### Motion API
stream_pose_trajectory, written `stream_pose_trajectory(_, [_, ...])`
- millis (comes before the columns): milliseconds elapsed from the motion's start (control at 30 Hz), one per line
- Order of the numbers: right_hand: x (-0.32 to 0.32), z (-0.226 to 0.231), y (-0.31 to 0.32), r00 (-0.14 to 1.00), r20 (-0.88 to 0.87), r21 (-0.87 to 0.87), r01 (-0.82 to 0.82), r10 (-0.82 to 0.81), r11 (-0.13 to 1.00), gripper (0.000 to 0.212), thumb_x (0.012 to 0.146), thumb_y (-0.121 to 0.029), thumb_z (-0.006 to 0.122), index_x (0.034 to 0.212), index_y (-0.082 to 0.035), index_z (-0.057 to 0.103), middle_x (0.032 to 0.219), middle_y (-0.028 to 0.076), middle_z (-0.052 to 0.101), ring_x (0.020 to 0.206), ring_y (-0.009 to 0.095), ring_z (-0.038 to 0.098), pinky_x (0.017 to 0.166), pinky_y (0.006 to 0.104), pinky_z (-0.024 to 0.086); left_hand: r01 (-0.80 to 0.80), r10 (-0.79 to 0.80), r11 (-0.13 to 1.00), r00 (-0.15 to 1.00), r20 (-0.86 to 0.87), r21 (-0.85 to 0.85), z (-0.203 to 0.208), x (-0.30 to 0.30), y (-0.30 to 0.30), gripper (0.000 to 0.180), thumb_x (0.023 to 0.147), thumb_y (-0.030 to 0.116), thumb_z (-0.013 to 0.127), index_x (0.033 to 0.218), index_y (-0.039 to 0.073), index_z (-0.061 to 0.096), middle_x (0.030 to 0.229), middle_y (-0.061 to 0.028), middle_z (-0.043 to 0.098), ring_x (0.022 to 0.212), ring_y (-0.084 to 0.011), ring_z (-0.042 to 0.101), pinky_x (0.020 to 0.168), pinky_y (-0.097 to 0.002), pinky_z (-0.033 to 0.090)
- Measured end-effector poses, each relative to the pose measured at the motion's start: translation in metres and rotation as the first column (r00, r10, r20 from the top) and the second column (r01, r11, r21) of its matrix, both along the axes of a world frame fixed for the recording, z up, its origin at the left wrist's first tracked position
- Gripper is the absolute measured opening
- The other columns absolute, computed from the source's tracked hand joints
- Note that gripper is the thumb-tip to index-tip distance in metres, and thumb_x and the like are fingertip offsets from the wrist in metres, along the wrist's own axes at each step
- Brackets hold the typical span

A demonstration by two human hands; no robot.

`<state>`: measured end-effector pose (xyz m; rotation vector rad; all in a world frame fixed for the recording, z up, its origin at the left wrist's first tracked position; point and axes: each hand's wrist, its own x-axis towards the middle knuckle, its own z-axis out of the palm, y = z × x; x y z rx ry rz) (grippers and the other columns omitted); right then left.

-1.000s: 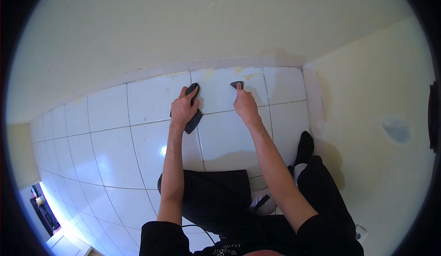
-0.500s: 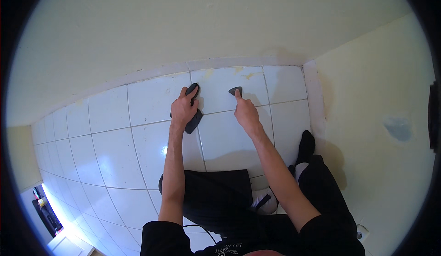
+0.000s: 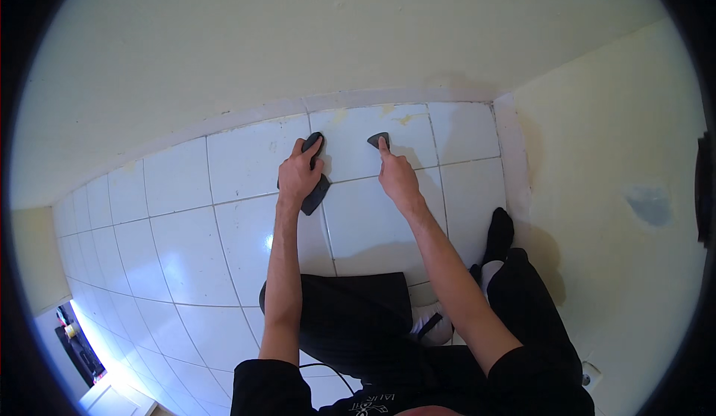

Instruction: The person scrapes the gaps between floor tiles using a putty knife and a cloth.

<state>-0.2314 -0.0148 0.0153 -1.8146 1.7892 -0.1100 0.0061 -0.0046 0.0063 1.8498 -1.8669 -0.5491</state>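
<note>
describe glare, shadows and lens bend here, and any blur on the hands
In the head view, a small bright spot glares on the tiles beside the left forearm; in the head view, a soft shadow marks the right wall by the black sock; in the head view, tile lines curve; there too, neither left hand nor right hand looks strongly blurred.

1. Right hand [image 3: 399, 179]: covers the rear of the dark triangular tool [image 3: 376, 141]; rear shape indeterminate.
2. Left hand [image 3: 298, 179]: conceals the middle of the black item [image 3: 316, 198]; whether the two exposed portions join is indeterminate.
3. Black shirt [image 3: 377, 401]: cut off by the lower edge.
4. White panel [image 3: 112, 401], lower left: likewise cut off.
5. Dark object [image 3: 703, 192], far right: truncated by the lens rim; type unidentifiable.
6. Small articles [image 3: 73, 334], far left: too small to identify.
</note>
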Motion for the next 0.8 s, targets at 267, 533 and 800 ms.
stream_pose_trajectory(267, [-0.02, -0.007, 0.002, 0.993, 0.019, -0.073, 0.116, -0.115, 0.991, 0.066, 0.087, 0.001, 0.056, 0.151, -0.004, 0.041, 0.08, 0.026, 0.068, 0.077, 0.043, 0.069, 0.07, 0.0519, 0.057, -0.004, 0.004, 1.0, 1.0, -0.006, 0.022, 0.003, -0.002, 0.0, 0.044, 0.083, 0.015, 0.063, 0.127, 0.013, 0.068, 0.113, -0.0118, 0.062, 0.078, -0.0341, 0.068, 0.072, -0.045, 0.057])
stream_pose_trajectory(533, [-0.022, 0.004, -0.011, 0.996, -0.025, -0.03, 0.088, -0.089, 0.996, 0.062, 0.087, 0.002, 0.055, 0.148, 0.002, 0.043, 0.083, 0.027, 0.069, 0.08, 0.043, 0.069, 0.073, 0.0517, 0.057, 0.002, -0.002, 1.0, 1.0, -0.002, 0.016, 0.0, -0.001, -0.001, 0.045, 0.083, 0.016, 0.063, 0.128, 0.013, 0.068, 0.113, -0.0121, 0.062, 0.078, -0.0347, 0.068, 0.071, -0.0449, 0.057])
stream_pose_trajectory(800, [-0.017, 0.003, -0.01, 0.994, -0.008, 0.007, 0.111, -0.111, 0.994, 0.062, 0.087, 0.003, 0.053, 0.148, 0.003, 0.042, 0.088, 0.029, 0.068, 0.085, 0.045, 0.069, 0.077, 0.052, 0.057, 0.004, -0.003, 1.0, 1.0, -0.006, 0.008, 0.0, 0.0, -0.001, 0.045, 0.083, 0.016, 0.063, 0.128, 0.015, 0.068, 0.114, -0.0127, 0.061, 0.077, -0.0351, 0.068, 0.071, -0.0453, 0.057])
